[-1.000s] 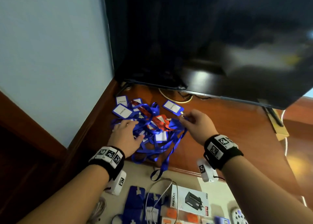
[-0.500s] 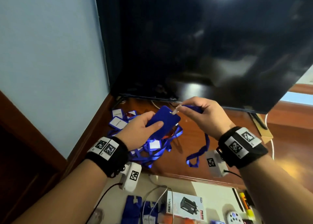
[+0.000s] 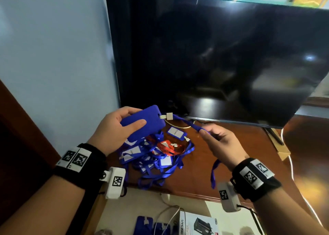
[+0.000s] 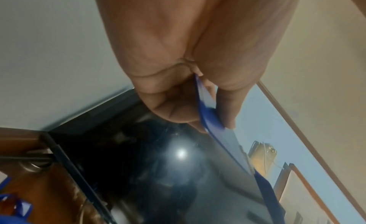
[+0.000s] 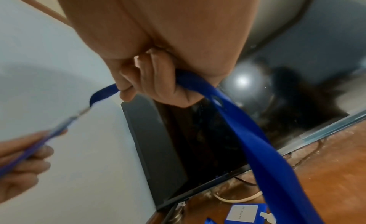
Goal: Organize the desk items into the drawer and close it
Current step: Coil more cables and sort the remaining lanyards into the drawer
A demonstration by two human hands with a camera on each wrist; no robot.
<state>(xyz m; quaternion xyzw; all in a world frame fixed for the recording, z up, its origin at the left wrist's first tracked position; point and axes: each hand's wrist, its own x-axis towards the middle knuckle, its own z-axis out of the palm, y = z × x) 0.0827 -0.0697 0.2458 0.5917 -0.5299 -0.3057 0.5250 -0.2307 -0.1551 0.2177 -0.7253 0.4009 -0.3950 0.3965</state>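
My left hand (image 3: 124, 126) grips a blue badge holder (image 3: 144, 122) lifted above the desk; in the left wrist view the badge holder (image 4: 210, 118) sits edge-on between thumb and fingers. Its blue lanyard strap (image 3: 187, 123) runs right from a white clip (image 3: 167, 116) to my right hand (image 3: 215, 138), which pinches it. The rest of the strap (image 5: 257, 149) hangs down past my right wrist. Below lies a tangled pile of blue badge holders and lanyards (image 3: 154, 160) with one red lanyard (image 3: 169, 147) on the wooden desk (image 3: 231, 181).
A large dark TV screen (image 3: 213, 56) stands at the back of the desk, close behind both hands. The open drawer (image 3: 138, 208) below the desk edge holds blue badge holders (image 3: 144, 224), white cables and a printed box (image 3: 197, 224). A blue wall stands at the left.
Both hands have risen off the pile with one blue badge holder. My right hand has slid from the clip along the strap, away to the right. The head view has tilted up.
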